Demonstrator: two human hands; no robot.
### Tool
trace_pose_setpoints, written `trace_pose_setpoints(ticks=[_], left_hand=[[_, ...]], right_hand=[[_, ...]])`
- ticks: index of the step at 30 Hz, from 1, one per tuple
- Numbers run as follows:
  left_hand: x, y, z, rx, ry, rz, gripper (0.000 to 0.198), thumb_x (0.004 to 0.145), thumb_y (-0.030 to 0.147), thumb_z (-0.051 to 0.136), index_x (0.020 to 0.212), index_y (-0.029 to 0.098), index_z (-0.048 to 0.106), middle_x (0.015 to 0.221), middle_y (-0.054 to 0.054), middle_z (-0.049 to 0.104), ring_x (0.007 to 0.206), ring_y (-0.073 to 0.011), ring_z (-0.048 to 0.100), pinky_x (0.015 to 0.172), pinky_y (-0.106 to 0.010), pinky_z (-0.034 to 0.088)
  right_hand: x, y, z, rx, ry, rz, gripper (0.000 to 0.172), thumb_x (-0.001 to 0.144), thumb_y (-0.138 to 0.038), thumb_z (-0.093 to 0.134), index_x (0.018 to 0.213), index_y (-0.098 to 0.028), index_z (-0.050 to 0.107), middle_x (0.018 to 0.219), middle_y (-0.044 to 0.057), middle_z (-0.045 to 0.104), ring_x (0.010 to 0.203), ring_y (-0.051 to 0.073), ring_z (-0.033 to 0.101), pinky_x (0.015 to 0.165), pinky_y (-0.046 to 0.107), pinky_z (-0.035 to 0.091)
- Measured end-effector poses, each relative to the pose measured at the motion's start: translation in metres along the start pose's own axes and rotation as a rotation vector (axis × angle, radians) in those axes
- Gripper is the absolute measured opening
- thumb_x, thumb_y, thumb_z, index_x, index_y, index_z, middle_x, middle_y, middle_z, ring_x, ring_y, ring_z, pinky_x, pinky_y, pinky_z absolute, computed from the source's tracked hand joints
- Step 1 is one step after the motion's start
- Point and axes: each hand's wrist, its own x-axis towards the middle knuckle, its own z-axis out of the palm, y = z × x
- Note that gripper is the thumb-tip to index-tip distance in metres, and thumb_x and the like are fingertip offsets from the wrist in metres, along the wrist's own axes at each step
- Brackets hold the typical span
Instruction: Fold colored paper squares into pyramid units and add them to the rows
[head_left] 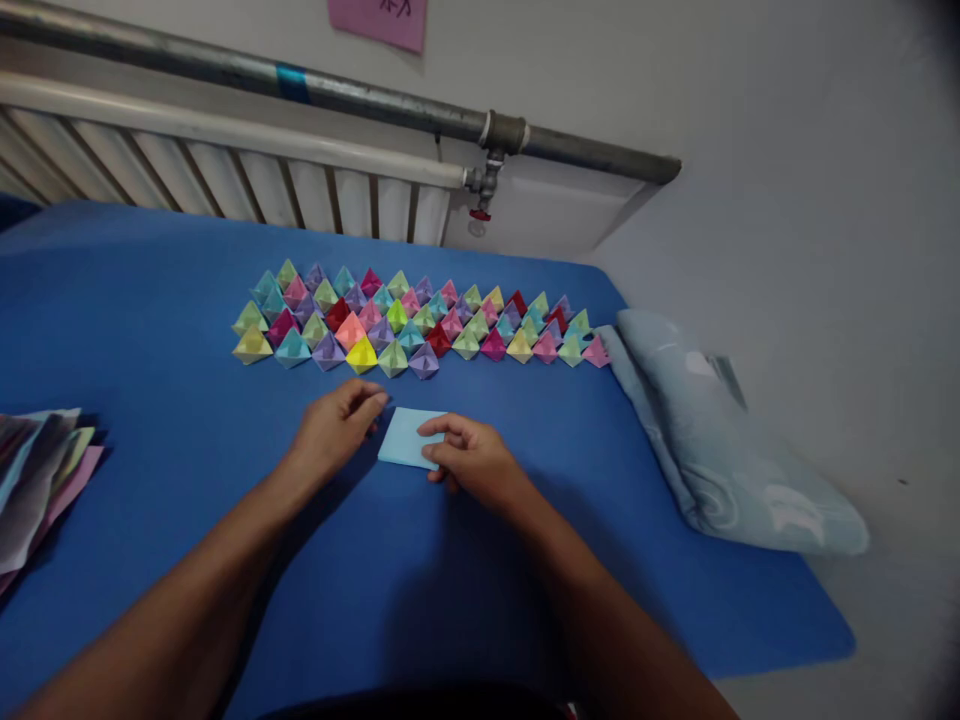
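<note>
A folded light blue paper square (405, 437) is held at its right edge by my right hand (469, 455), thumb on top and fingers around the side. Just left of the paper, my left hand (337, 425) has its fingers curled and its thumb close to the index finger. Nothing shows in it, and it appears apart from the square. Beyond both hands, several rows of small folded paper boats (361, 354) stand on the blue surface (187, 440), in yellow, green, pink, purple, red and blue.
A stack of coloured paper sheets (45, 490) lies at the left edge. On the right, a folded grey-blue blanket (720, 440) rests against the wall. At the back are a white radiator (315, 195), a metal pipe (390, 108) and a red-handled valve (487, 185).
</note>
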Motion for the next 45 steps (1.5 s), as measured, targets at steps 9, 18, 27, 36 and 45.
trace_pose_setpoints(ticks=[9, 18, 27, 36, 45], left_hand=[[-0.042, -0.019, 0.0, 0.601, -0.219, 0.681, 0.027, 0.087, 0.018, 0.048, 0.108, 0.02, 0.065, 0.112, -0.01, 0.071, 0.103, -0.026, 0.064, 0.091, -0.043, 0.044], [-0.039, -0.03, -0.002, 0.671, -0.255, 0.664, 0.022, 0.09, 0.026, 0.054, 0.109, 0.022, 0.063, 0.115, -0.009, 0.071, 0.102, -0.0255, 0.065, 0.095, -0.044, 0.039], [-0.031, -0.039, -0.01, 0.653, -0.276, 0.657, 0.025, 0.092, 0.036, 0.056, 0.111, 0.023, 0.064, 0.117, -0.008, 0.072, 0.109, -0.026, 0.065, 0.103, -0.045, 0.036], [-0.027, -0.038, -0.012, 0.617, -0.267, 0.665, 0.026, 0.095, 0.039, 0.051, 0.106, 0.024, 0.068, 0.111, -0.007, 0.074, 0.101, -0.0248, 0.068, 0.099, -0.044, 0.04], [-0.027, -0.034, -0.011, 0.554, -0.262, 0.665, 0.019, 0.094, 0.028, 0.052, 0.098, 0.023, 0.07, 0.11, -0.006, 0.075, 0.1, -0.0246, 0.069, 0.097, -0.044, 0.04]], right_hand=[[0.002, 0.005, 0.008, -0.083, -0.068, 0.12, 0.025, 0.084, -0.02, 0.059, 0.108, -0.017, 0.062, 0.055, -0.006, 0.059, 0.043, 0.008, 0.049, 0.04, 0.018, 0.034], [-0.004, 0.002, -0.02, -0.698, 0.064, -0.591, 0.02, 0.084, -0.012, 0.054, 0.092, -0.021, 0.07, 0.095, 0.004, 0.07, 0.091, 0.017, 0.061, 0.087, 0.033, 0.044], [0.007, 0.009, -0.028, -0.778, -0.215, -0.646, 0.041, 0.074, -0.005, 0.06, 0.11, -0.023, 0.068, 0.121, 0.005, 0.067, 0.115, 0.022, 0.053, 0.103, 0.044, 0.034], [0.008, 0.007, -0.033, -0.732, -0.232, -0.677, 0.039, 0.074, -0.003, 0.058, 0.106, -0.023, 0.068, 0.113, 0.003, 0.07, 0.109, 0.02, 0.058, 0.102, 0.04, 0.037], [0.01, 0.01, -0.031, -0.725, -0.171, -0.689, 0.027, 0.079, -0.007, 0.057, 0.099, -0.022, 0.069, 0.113, 0.005, 0.071, 0.112, 0.019, 0.059, 0.102, 0.039, 0.04]])
